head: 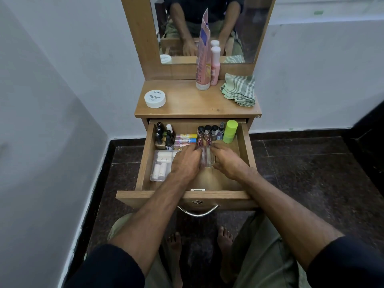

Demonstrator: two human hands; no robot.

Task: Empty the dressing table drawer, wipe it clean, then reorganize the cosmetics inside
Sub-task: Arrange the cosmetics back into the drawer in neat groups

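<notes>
Dark sleeves (116,267) and bare forearms lay nearest the lens; bare feet (174,246) stood on the dark floor below. The drawer (143,163) was pulled out from under the bench (187,100); its rear row held dark nail-polish bottles (164,136), coloured tubes (186,139), small dark-capped jars (207,129) and a green bottle (230,130); a clear tray (160,169) of white pieces sat front left. On the bench: white jar (155,98), pink tube (203,59), pink bottle (215,65), striped cloth (240,90); mirror (249,28) behind. Left hand (186,163) and right hand (227,163) flanked a clear glass bottle (207,159) mid-drawer, fingers curled against its sides; the left hand partly hid the tray.
</notes>
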